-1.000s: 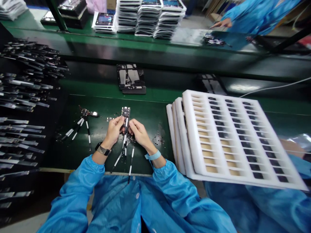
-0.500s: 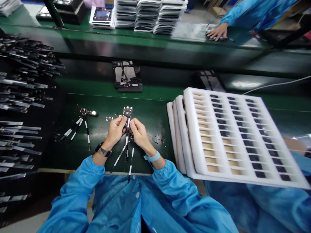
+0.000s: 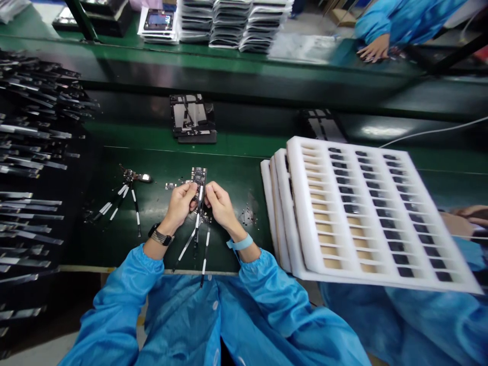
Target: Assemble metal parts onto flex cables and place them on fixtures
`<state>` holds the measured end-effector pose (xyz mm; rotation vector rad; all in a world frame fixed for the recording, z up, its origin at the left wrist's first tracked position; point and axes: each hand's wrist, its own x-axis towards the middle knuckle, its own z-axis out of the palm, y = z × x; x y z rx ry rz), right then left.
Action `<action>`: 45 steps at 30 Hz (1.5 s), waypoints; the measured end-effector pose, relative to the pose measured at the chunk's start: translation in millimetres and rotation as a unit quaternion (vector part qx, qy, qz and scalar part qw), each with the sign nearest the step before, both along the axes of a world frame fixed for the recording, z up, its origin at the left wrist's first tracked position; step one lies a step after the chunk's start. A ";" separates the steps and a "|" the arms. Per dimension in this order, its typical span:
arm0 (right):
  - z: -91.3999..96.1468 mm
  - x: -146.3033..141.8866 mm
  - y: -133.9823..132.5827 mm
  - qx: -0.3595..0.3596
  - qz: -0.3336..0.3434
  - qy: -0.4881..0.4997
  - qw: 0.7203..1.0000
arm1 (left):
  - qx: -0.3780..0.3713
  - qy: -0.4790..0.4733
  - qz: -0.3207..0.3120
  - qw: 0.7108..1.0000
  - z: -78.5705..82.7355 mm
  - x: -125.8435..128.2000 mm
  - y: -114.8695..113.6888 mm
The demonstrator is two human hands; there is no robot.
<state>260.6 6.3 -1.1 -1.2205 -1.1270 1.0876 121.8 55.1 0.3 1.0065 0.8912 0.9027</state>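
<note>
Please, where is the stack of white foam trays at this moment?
In the head view, the stack of white foam trays is at the right of the green workbench, just to the right of the person's right hand.

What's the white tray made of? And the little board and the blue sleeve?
The tray looks like white foam: matte, thick and soft-edged, with cut pockets. The board looks like dark circuit board, slightly glossy, with tiny parts on it; its exact material can't be told from here. The sleeve looks like thin, shiny synthetic fabric, with soft creases and a gathered cuff.
</note>
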 end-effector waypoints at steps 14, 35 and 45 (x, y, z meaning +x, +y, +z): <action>-2.2 -5.1 2.5 0.005 0.035 0.049 0.998 | -0.108 -0.106 -0.006 0.988 5.0 5.9 7.3; -2.1 5.3 5.6 0.024 0.005 -0.060 0.998 | 0.078 0.026 0.023 0.996 -9.2 -1.6 14.6; 4.0 2.9 -0.1 0.038 0.011 -0.064 0.997 | 0.100 0.026 0.026 0.994 3.8 1.3 10.1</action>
